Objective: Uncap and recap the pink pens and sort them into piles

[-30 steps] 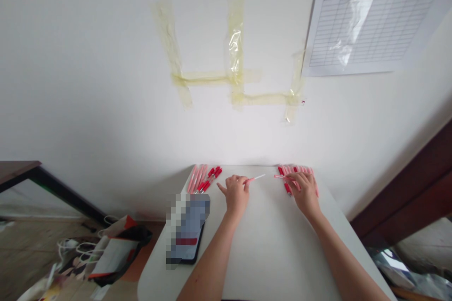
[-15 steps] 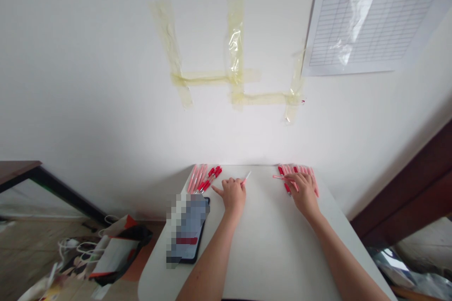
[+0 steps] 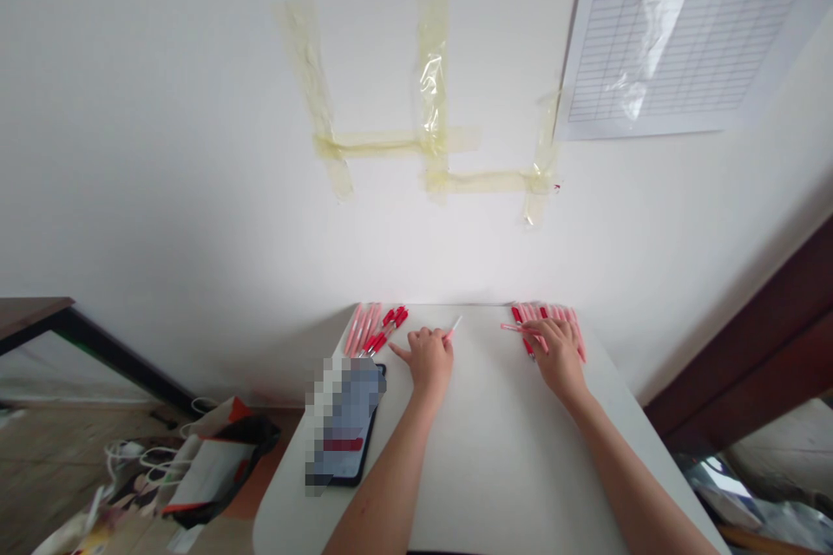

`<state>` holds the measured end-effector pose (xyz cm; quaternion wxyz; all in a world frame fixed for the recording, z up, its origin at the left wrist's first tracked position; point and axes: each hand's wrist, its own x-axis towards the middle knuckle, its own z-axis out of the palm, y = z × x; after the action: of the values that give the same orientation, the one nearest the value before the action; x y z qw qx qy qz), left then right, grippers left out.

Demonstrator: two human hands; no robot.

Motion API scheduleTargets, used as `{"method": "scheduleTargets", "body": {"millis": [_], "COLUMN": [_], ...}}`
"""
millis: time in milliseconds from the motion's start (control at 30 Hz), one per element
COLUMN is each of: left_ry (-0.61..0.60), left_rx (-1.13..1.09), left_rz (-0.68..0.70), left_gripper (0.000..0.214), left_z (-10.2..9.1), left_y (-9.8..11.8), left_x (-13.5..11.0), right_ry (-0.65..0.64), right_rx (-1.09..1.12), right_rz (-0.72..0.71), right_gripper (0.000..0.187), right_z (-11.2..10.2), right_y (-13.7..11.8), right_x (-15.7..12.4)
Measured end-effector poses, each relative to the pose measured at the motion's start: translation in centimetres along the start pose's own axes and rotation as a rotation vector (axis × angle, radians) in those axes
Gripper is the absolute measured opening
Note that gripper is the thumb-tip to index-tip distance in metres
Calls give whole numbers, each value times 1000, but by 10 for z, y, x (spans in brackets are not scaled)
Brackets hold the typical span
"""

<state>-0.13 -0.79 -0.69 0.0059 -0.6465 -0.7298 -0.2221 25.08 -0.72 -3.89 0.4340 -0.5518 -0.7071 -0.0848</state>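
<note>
My left hand (image 3: 430,360) rests low over the table, closed at its right side on a slim pink pen (image 3: 449,336) with a white end that points up and right. Its outer finger sticks out to the left. My right hand (image 3: 557,353) pinches another slim pink pen (image 3: 512,327), whose end points left toward the middle of the table. That hand is above a row of pink pens (image 3: 578,329) with a few red pens (image 3: 517,315) among them, partly covering them. Beyond my left hand lie several pink pens (image 3: 362,329) and several red pens (image 3: 383,335).
A phone (image 3: 355,434), partly pixelated, lies on the white table (image 3: 495,460) left of my left forearm. Behind is a wall with yellowed tape (image 3: 433,87) and a printed sheet (image 3: 670,52). Bags (image 3: 212,460) and cables lie on the floor at left.
Both hands and the pens they hold stay almost in place. The view has shifted very slightly.
</note>
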Motion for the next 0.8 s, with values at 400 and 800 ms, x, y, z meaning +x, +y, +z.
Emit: {"method": "scheduleTargets", "body": {"millis": [400, 800], "left_ry": [-8, 11], "left_rx": [-7, -37], "left_rz": [1, 12], "left_gripper": [23, 23], "left_z": [2, 5], "left_y": [0, -1], "left_x": [0, -1], "right_ry": [10, 6], "right_rx": [13, 14], "right_rz": [8, 6], "right_gripper": [23, 22], "right_z": [-1, -2], "right_y": [-2, -2], "right_x": [1, 0]}}
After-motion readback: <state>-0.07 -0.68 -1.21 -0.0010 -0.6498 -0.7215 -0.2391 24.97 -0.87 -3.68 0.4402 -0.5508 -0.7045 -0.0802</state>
